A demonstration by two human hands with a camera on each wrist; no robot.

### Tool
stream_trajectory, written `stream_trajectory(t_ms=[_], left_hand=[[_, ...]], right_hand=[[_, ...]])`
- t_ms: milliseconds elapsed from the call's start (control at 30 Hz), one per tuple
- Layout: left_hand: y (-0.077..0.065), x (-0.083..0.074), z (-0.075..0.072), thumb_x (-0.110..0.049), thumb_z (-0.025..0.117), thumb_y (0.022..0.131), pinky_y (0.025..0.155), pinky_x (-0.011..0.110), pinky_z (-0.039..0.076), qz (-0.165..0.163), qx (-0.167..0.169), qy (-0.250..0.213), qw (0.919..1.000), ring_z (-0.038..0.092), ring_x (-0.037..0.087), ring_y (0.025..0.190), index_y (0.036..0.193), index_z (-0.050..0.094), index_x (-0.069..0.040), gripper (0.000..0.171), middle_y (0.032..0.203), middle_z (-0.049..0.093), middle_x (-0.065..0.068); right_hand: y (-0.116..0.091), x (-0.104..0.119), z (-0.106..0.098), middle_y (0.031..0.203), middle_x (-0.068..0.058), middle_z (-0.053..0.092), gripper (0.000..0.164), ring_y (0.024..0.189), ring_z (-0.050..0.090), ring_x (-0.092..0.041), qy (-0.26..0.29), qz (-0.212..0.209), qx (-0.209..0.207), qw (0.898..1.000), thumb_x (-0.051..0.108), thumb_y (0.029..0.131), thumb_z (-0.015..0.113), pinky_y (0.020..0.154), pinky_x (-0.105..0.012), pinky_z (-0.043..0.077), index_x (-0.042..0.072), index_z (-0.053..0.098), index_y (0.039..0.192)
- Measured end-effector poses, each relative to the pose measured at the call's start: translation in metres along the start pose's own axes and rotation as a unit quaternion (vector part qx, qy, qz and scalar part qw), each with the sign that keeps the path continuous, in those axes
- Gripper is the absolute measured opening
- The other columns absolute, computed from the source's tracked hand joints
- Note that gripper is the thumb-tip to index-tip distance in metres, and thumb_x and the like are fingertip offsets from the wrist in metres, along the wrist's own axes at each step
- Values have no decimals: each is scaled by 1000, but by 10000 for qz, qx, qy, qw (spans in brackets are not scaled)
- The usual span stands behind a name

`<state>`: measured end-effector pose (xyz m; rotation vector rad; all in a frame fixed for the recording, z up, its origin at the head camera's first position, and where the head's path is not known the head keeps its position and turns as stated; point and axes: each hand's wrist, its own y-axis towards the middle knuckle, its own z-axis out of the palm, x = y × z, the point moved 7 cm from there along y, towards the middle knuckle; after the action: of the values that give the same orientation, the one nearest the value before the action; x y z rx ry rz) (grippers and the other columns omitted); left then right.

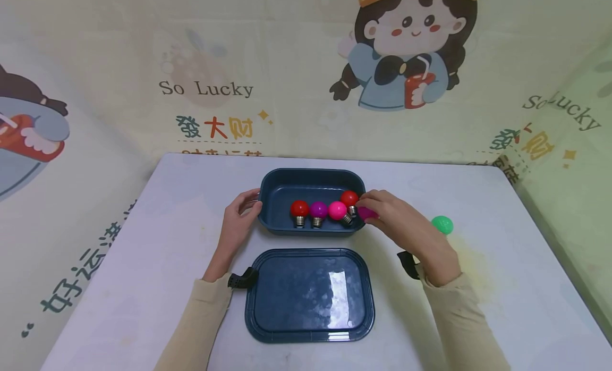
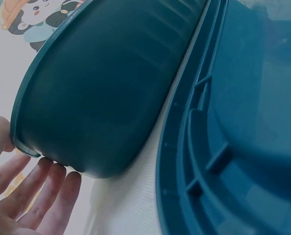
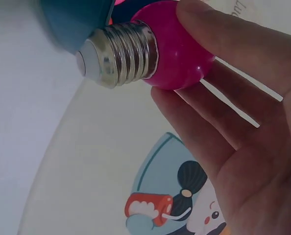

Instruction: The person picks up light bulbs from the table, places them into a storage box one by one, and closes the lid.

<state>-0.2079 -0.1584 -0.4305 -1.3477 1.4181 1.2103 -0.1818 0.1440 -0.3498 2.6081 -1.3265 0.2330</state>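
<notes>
Bulb (image 3: 182, 54) was pinched by the fingers (image 3: 194, 125) of the right hand (image 1: 406, 222), beside the right end of the box (image 1: 311, 180), gripped opposite by the left hand (image 1: 239, 213); if lowered carelessly, it might have been knocked against other bulbs (image 1: 319, 209) clustered inside.

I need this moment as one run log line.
left hand holds box | right hand holds magenta bulb | four other bulbs in box | lid on table
</notes>
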Motion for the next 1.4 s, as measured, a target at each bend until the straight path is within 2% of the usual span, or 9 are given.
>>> stream_trajectory(t_ms=[367, 500, 600, 767, 900, 967, 1200, 1400], left_hand=[[-1, -1, 0, -8, 59, 99, 85, 8, 45, -2, 2, 25, 10000, 57, 34, 120, 137, 53, 4, 40, 135, 57, 25], [5, 19, 0, -13, 60, 100, 87, 9, 45, 30, -51, 7, 10000, 58, 28, 119, 138, 55, -2, 40, 135, 59, 19], [7, 23, 0, -14, 60, 100, 87, 9, 45, 62, -52, -25, 10000, 58, 28, 120, 138, 55, -3, 40, 135, 59, 18], [-2, -2, 2, -7, 58, 100, 86, 8, 45, 62, 32, 66, 10000, 57, 34, 120, 138, 52, 4, 41, 135, 57, 24], [-3, -5, 2, -7, 57, 100, 85, 8, 44, 44, 35, 110, 9999, 58, 34, 121, 138, 52, 5, 40, 135, 57, 26], [-2, -2, 2, -7, 57, 100, 86, 8, 44, 29, 25, 121, 9999, 57, 34, 121, 138, 52, 5, 40, 135, 57, 25], [9, 30, 0, -13, 59, 100, 87, 8, 44, 19, -29, -27, 10000, 57, 29, 123, 140, 54, -3, 41, 136, 58, 20], [10, 35, -1, -18, 61, 99, 89, 10, 45, 64, -80, -18, 9999, 58, 25, 120, 138, 57, -8, 40, 134, 60, 14]], right_hand=[[19, 9, 2, 122, -11, 66, 37, 115, 61, -28, 61, -183, -51, 9998, 6, 85, 77, 92, -42, 54, 4, 69, 121], [26, 11, 1, 123, -12, 65, 35, 116, 61, -29, 59, -220, 10, 9997, 6, 86, 76, 93, -42, 54, 4, 69, 121], [31, 12, 1, 125, -14, 64, 34, 118, 60, -30, 41, -239, 70, 9997, 6, 87, 75, 94, -43, 53, 4, 69, 120], [37, 14, 3, 125, -14, 64, 34, 117, 61, -30, 32, -291, 145, 9995, 5, 86, 75, 94, -42, 53, 3, 69, 120], [44, 16, 4, 125, -15, 63, 36, 116, 61, -30, 1, -336, 269, 9991, 3, 85, 76, 93, -41, 54, 2, 68, 120], [48, 17, 5, 125, -16, 63, 37, 116, 60, -31, -10, -345, 349, 9988, 3, 85, 76, 93, -41, 54, 1, 68, 121], [62, 16, 8, 124, -15, 64, 40, 113, 62, -28, -17, -173, 670, 9976, 4, 83, 78, 90, -39, 55, 2, 68, 122], [72, 17, 11, 124, -14, 65, 41, 114, 61, -27, 21, -131, 815, 9966, 6, 84, 78, 92, -38, 55, 4, 68, 123]])
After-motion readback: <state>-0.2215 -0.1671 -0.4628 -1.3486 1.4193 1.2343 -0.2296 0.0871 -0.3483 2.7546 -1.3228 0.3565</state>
